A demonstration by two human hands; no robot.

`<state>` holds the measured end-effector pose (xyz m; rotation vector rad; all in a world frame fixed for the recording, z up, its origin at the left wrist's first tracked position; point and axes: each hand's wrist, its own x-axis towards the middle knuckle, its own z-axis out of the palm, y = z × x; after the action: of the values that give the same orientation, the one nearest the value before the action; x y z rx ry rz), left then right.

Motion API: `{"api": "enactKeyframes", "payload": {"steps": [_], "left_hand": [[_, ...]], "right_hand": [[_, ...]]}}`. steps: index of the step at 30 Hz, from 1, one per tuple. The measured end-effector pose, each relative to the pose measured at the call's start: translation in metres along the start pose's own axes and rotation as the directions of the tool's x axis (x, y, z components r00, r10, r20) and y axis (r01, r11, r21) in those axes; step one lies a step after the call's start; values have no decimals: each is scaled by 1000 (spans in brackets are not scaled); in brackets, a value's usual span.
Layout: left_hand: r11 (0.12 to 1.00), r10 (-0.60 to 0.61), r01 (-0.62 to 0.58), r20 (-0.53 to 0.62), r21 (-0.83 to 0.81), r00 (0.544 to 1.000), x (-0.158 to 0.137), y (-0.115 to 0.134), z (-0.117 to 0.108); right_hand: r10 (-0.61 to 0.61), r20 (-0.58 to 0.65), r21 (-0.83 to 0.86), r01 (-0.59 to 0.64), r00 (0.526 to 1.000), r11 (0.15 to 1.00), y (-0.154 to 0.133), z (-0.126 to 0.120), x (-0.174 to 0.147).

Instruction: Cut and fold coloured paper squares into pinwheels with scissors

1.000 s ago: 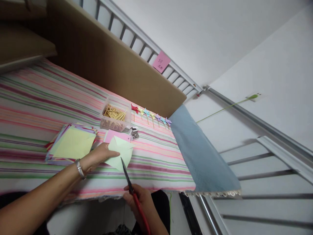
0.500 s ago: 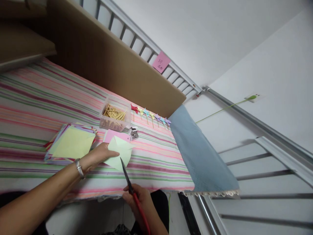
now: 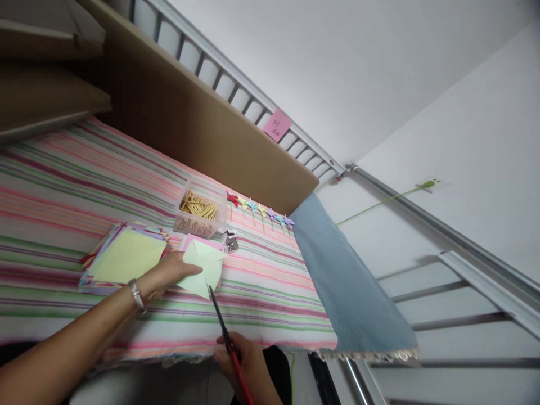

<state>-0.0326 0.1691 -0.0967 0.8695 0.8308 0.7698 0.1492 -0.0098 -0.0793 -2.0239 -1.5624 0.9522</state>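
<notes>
My left hand (image 3: 177, 271) pins a pale green square of paper (image 3: 208, 260) with the thumb on top. Slits run in from corners of this sheet. Red-handled scissors (image 3: 220, 316) are gripped in my right hand (image 3: 248, 360), their dark blades looking closed and the tip at the sheet's lower edge, by a slit. Under the green sheet, pink paper (image 3: 213, 243) shows along the far side. Left of my left hand lies a stack of coloured paper squares (image 3: 130, 254), a yellow one on top.
A clear plastic box (image 3: 221, 211) of short wooden sticks (image 3: 198, 205) stands beyond the papers, a small metallic object (image 3: 230, 241) beside it. Several small paper pinwheels on sticks (image 3: 262, 211) lie in a row. A brown board (image 3: 211, 135) walls the striped cloth's far side.
The scissors' tip has drawn back slightly toward the sheet's edge, where a slit now shows. The paper has shifted a little to the left in my left hand. The view has tilted slightly upward.
</notes>
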Motion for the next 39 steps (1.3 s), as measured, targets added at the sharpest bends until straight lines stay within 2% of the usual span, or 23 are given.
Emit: {"api": "enactKeyframes", "payload": {"steps": [3, 5, 8, 12, 14, 18, 22, 27, 31, 35, 39], "left_hand": [[996, 73, -69, 78, -56, 994, -3, 8, -3], [990, 108, -96, 110, -103, 988, -6, 14, -2], [982, 143, -123, 145, -142, 979, -10, 18, -1], [983, 116, -91, 154, -160, 981, -11, 15, 1], [986, 93, -69, 155, -153, 984, -11, 14, 1], [991, 84, -78, 52, -111, 995, -10, 14, 4], [992, 63, -60, 25, -110, 998, -9, 15, 6], [981, 122, -120, 3, -155, 992, -6, 12, 6], [983, 107, -104, 9, -151, 994, -4, 9, 5], [987, 90, -80, 69, -137, 993, -1, 4, 4], [996, 51, -46, 69, -79, 996, -1, 1, 5]], "right_hand": [[-15, -56, -109, 8, 998, 994, 17, -5, -1], [-21, -135, -167, -1, 991, 986, 33, -11, -1], [-17, -247, -182, -29, 969, 983, 58, -22, 3], [52, -308, -172, -110, 950, 979, 79, -33, 19], [66, -328, -194, -136, 942, 971, 81, -36, 32], [23, -350, -323, -144, 936, 935, 74, -37, 64], [11, -429, -398, -200, 903, 895, 67, -38, 98], [-22, -483, -449, -226, 875, 865, 66, -33, 127], [-78, -480, -471, -182, 874, 863, 67, -26, 127], [-141, -480, -457, -110, 866, 882, 68, -22, 114], [-193, -495, -397, -22, 847, 918, 64, -21, 98]]}}
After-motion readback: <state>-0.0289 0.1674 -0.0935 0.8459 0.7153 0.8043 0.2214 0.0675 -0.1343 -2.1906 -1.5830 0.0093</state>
